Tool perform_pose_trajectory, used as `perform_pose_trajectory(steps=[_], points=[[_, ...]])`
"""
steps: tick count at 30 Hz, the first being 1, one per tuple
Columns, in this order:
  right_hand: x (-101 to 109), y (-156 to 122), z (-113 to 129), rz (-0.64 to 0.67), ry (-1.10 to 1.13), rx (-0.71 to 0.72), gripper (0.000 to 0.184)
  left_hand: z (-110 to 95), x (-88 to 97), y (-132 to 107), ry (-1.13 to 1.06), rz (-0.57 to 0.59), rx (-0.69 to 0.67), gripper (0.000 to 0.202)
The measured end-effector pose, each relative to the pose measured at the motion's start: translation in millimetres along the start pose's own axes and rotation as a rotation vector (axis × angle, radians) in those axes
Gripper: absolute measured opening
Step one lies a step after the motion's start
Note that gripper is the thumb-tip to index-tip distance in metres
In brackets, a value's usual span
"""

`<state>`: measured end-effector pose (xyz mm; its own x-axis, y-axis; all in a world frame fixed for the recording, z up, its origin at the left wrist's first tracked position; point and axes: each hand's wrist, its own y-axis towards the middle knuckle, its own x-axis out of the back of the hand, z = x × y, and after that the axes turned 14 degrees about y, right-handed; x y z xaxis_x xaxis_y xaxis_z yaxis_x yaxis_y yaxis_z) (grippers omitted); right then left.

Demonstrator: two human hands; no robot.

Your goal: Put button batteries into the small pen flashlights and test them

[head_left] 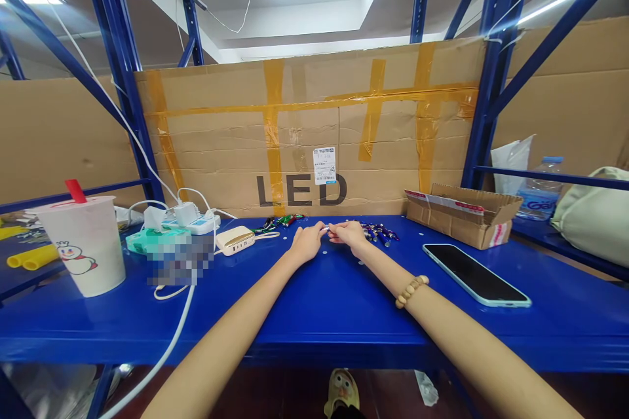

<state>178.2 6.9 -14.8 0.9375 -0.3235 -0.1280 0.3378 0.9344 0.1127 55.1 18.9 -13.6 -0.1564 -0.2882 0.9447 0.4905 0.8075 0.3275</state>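
My left hand (307, 242) and my right hand (350, 234) meet at the far middle of the blue metal shelf (319, 314). Both are closed in a pinch on a small silvery part (326, 230) held between their fingertips. A beaded bracelet (411, 291) sits on my right wrist. Just beyond my right hand lies a heap of several small blue-purple pieces (378, 232). A smaller bunch of green and dark pieces (279, 221) lies beyond my left hand, against the cardboard wall.
A phone (476, 273) lies face up on the right, near an open cardboard box (462, 213). On the left stand a white cup with a red straw (86, 242), a power bank (236, 239), a charger strip (189, 217) and white cables. A large taped "LED" carton (304, 131) closes the back.
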Motion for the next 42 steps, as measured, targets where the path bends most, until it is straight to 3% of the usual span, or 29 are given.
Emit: perform_pose_trajectory(steps=[8, 15, 19, 23, 29, 34, 38, 40, 42], points=[[0.9, 1.3, -2.3, 0.005, 0.003, 0.017, 0.019, 4.8, -8.5, 5.1, -0.303, 0.01, 0.021, 0.025], [-0.4, 1.1, 0.5, 0.03, -0.035, 0.094, 0.01, 9.5, -9.6, 8.7, -0.61, 0.087, 0.062, 0.028], [2.0, -1.9, 2.9, 0.14, 0.027, 0.143, 0.009, 14.5, -8.5, 6.9, -0.539, -0.02, 0.013, 0.026], [5.1, -4.9, 4.8, 0.265, 0.203, 0.129, 0.018, 11.9, -7.2, -0.1, -0.504, -0.102, -0.051, 0.022], [3.3, -3.5, 9.4, 0.172, 0.317, 0.071, 0.017, -1.8, -6.0, 2.3, -0.644, -0.129, -0.002, 0.021], [1.0, -0.1, 11.0, 0.115, 0.348, 0.007, 0.015, -0.8, -3.6, 6.8, -0.84, -0.002, 0.023, 0.02], [17.9, 9.7, 17.6, -0.084, 0.454, -0.018, 0.017, 7.0, -2.1, 5.8, -1.059, 0.186, 0.103, 0.024], [30.9, 15.2, 20.0, -0.131, 0.475, -0.004, 0.014, 12.3, -2.6, 5.5, -1.069, 0.171, 0.106, 0.024], [40.3, 18.5, 19.3, -0.129, 0.391, 0.01, 0.013, 17.8, -4.4, 5.5, -0.969, 0.054, 0.089, 0.023]])
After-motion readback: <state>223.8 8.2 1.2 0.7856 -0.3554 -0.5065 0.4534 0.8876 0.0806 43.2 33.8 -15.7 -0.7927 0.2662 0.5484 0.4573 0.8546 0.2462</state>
